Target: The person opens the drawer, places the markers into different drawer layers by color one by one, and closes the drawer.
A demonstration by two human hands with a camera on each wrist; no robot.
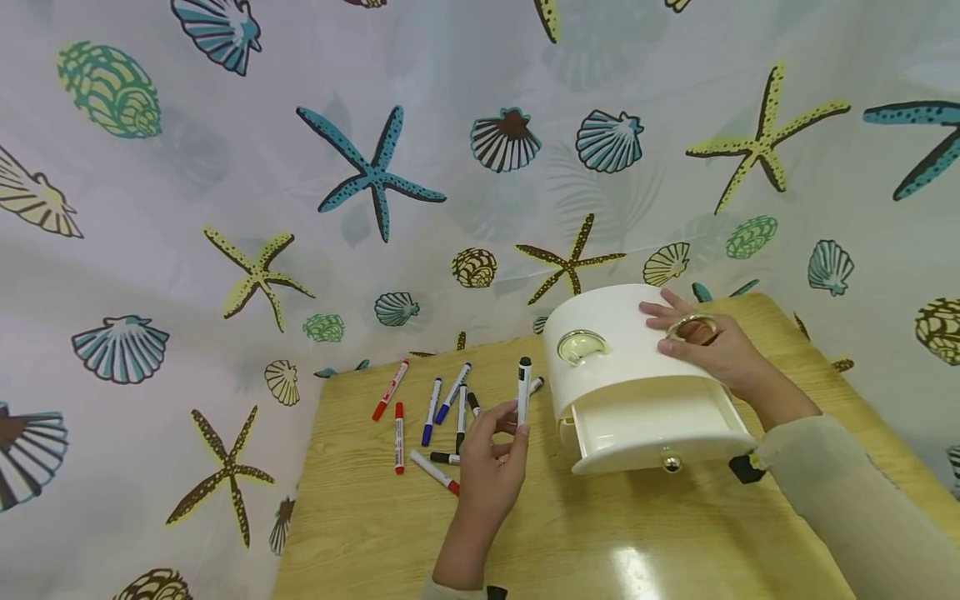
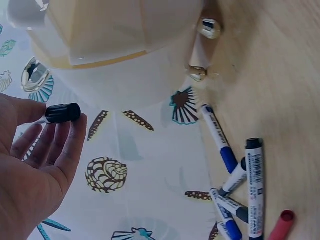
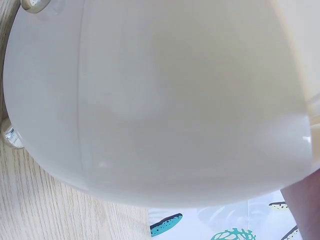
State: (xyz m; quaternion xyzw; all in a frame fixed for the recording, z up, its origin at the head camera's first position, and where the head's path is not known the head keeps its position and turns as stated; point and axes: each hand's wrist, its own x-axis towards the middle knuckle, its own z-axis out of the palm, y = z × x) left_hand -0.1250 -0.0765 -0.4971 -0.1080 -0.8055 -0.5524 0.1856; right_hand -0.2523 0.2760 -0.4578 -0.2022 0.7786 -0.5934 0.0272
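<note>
My left hand pinched a black-capped marker roughly upright above the table; it was probably light, stiff and smooth, best held mid-barrel. Beside it stood the white box, drawer open, likely rigid, slippery plastic. My right hand, fingers spread, rested on its shell near the gold ring, a sensible hold.

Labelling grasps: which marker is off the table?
The black-capped marker, held upright, cap up, in the left hand; the other visible markers lie on the table.
</note>
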